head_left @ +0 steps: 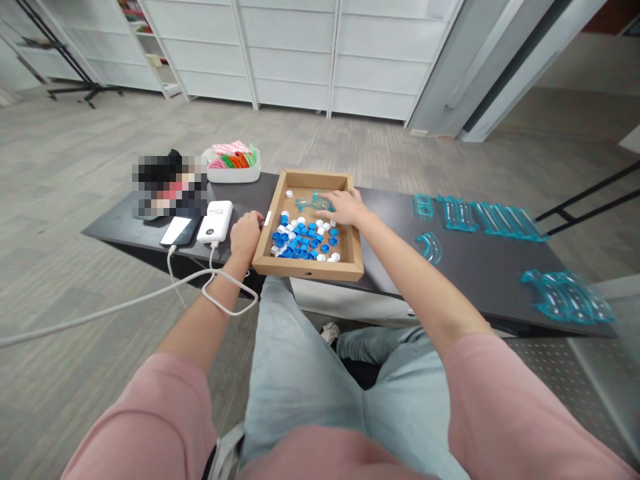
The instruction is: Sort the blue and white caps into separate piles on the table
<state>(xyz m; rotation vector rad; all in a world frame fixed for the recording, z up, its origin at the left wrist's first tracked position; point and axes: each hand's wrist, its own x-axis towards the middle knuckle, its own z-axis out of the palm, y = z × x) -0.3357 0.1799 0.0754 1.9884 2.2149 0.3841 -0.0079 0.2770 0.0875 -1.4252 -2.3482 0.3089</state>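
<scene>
A shallow cardboard tray sits on the dark table in front of me, holding several small blue and white blocks. My right hand reaches into the tray's far side, fingers closed on a clear teal curved track piece. My left hand rests against the tray's left wall, fingers curled, nothing visible in them.
Several teal track pieces lie to the right: straight ones, one curve, a pile of curves. Left of the tray are a white power bank, a phone with cables, and a white bin of colourful parts.
</scene>
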